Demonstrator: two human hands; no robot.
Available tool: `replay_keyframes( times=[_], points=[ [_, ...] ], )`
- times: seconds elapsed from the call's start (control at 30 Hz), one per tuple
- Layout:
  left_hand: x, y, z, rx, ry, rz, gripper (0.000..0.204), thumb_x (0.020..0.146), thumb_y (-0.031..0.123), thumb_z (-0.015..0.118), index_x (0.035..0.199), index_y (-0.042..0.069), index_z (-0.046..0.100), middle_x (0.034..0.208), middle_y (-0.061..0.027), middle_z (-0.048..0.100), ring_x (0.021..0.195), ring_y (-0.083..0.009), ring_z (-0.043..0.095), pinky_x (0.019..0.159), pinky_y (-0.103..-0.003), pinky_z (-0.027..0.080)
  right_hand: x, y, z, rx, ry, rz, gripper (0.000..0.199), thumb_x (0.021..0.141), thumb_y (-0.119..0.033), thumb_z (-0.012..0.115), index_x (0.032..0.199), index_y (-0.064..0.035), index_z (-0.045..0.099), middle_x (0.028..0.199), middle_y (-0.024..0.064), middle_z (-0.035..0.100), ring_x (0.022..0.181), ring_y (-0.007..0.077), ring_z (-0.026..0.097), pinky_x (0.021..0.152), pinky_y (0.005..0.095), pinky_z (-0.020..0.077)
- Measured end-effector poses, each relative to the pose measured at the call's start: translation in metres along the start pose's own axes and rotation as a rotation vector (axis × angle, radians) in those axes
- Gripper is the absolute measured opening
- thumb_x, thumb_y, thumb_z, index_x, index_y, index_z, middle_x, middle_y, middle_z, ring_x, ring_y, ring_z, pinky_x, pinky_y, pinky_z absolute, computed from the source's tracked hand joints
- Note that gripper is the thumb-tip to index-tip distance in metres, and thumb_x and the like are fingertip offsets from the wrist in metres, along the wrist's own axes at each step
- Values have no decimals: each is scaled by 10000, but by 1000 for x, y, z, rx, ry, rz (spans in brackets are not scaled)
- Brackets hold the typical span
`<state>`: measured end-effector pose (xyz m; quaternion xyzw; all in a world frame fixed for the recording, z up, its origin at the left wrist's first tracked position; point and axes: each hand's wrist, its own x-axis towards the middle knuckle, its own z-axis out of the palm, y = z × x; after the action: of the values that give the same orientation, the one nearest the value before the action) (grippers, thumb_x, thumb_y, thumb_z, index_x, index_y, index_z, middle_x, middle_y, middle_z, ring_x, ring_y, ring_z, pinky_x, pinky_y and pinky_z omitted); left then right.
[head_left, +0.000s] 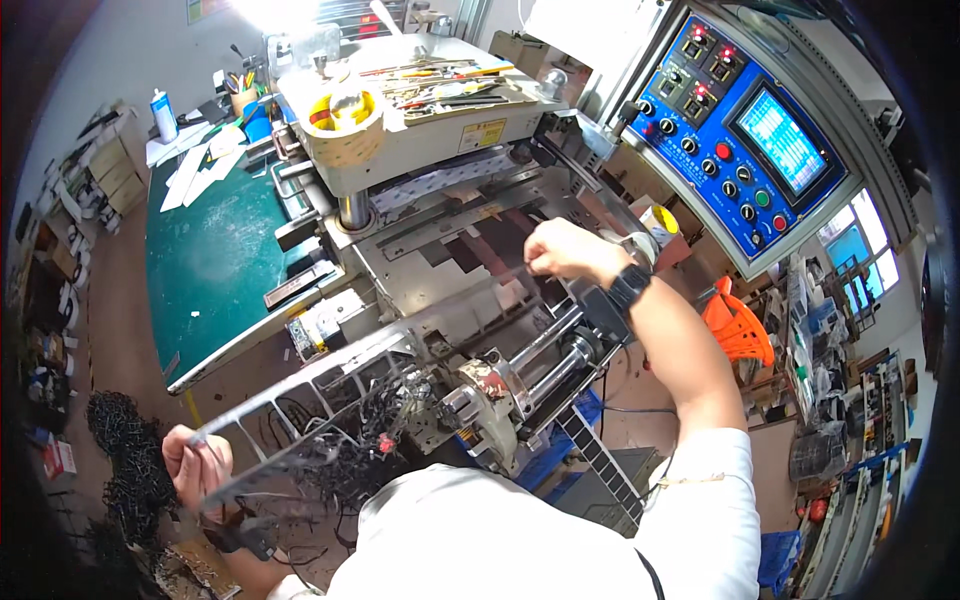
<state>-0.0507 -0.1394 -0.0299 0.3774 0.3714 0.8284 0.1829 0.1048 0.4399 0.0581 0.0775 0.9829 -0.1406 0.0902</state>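
- Left hand (197, 465) fingers pinch the near end of a punched film strip (330, 375), low left.
- Right hand (565, 250) fingers pinch the strip's far end over the die-cutting machine (440, 215).
- Black scrap heap (120, 450) lies beside the left hand.
- Blue control panel (745, 135) stands to the right.

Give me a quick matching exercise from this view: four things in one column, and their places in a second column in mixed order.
Things:
1. Left hand
2. Right hand
3. Roll of tape
4. Blue control panel

Places:
A. upper right, beside the machine
B. on top of the machine's beige head
C. lower left, gripping the near end of the punched strip
D. over the machine bed, pinching the strip's far end

Pairs: 1-C, 2-D, 3-B, 4-A
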Motion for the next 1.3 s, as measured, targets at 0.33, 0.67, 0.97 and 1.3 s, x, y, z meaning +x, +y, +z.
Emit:
replay_keyframes(
  times=[0.33, 0.67, 0.97, 1.3],
  points=[
    [-25, 6, -8, -88, 439, 92, 315, 1046, 129, 445, 1288, -72, 452, 596, -15, 474, 447, -74, 430, 515, -216, 409, 130, -42, -5, 94, -111, 149, 198, 709, -116, 724, 864, 8, 725, 720, 118, 713, 685, 188, 723, 620, 304, 567],
    [-42, 15, 0, -27, 631, 89, 362, 1080, 227, 366, 1217, -81, 499, 606, 3, 417, 526, -83, 415, 567, -246, 397, 139, -85, -47, 210, -51, -35, 213, 792, -139, 718, 877, 55, 699, 735, 105, 696, 657, 154, 692, 598, 276, 572],
    [-30, 5, 5, 38, 530, 44, 328, 1065, 212, 408, 1235, -48, 513, 637, 1, 409, 554, -84, 428, 589, -239, 394, 85, -44, -52, 97, 307, -76, 391, 779, -406, 748, 879, -29, 733, 802, 154, 705, 803, 268, 688, 744, 372, 525],
    [-31, 2, -21, -62, 432, 169, 335, 1079, 198, 369, 1231, -47, 539, 657, 2, 408, 554, -93, 403, 598, -260, 366, 61, 5, -6, -27, 67, 43, 355, 763, -207, 677, 1083, -58, 707, 1042, 208, 697, 1012, 341, 662, 902, 399, 514]
  ],
)
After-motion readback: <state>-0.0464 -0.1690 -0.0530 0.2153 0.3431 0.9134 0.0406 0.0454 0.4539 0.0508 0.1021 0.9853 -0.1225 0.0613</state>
